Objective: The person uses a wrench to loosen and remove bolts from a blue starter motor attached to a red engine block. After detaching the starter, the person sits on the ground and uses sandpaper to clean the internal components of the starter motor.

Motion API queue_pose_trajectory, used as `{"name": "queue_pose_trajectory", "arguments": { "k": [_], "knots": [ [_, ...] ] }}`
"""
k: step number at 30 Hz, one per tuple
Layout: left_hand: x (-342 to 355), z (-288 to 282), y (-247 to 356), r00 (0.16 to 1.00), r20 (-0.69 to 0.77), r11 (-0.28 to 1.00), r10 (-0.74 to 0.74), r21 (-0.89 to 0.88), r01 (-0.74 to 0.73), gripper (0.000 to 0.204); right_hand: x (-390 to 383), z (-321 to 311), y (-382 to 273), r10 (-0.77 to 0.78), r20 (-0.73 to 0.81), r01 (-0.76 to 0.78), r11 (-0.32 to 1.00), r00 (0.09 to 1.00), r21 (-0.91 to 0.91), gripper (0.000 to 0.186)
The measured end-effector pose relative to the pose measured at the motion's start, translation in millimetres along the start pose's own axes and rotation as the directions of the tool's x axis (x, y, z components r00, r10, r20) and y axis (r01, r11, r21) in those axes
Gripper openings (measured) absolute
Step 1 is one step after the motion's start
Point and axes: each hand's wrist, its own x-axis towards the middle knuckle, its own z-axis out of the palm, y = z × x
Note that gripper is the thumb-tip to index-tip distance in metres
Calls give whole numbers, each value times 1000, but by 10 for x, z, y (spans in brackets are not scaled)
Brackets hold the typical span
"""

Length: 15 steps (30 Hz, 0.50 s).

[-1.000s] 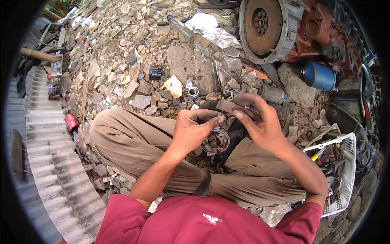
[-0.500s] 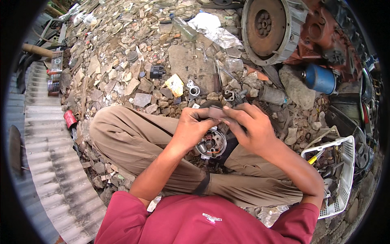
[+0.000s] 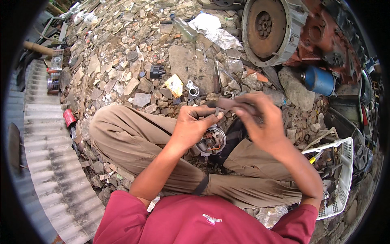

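Observation:
My left hand (image 3: 194,125) is closed, pinching a small part (image 3: 218,111) too tiny to name between thumb and forefinger. Just right of it, my right hand (image 3: 262,120) is smeared by motion; its fingers close on a dark brownish flat piece (image 3: 226,103) that looks like sandpaper. Below the hands, an open round distributor housing (image 3: 213,141) rests between my crossed legs, its inner parts and wires showing. A black distributor cap (image 3: 156,71) lies on the stones beyond my left knee. Near it is a small metal fitting with a round opening (image 3: 194,90).
A flat stone slab (image 3: 178,61) carries small screws, with wrenches (image 3: 204,53) beside it. A large flywheel (image 3: 260,44) and a blue canister (image 3: 320,80) stand at the far right. A white tool basket (image 3: 345,175) is at my right; corrugated sheet (image 3: 53,154) lies left.
My right hand has moved to the right and slightly away from my left fingers, taking the dark flat piece along. The left hand keeps nearly the same place, its small part now more exposed.

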Motion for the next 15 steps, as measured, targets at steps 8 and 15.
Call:
{"name": "queue_pose_trajectory", "arguments": {
  "k": [8,15],
  "knots": [
    [-21,-7,0,999,30,999,27,28,-28,13,-31,151,-50,117,100,-131,981,988,145,26],
    [-28,-50,68,1000,-12,988,-2,156,4,12,-62,-36,127,14,86,-9,998,996,-63,23]
  ]
}}
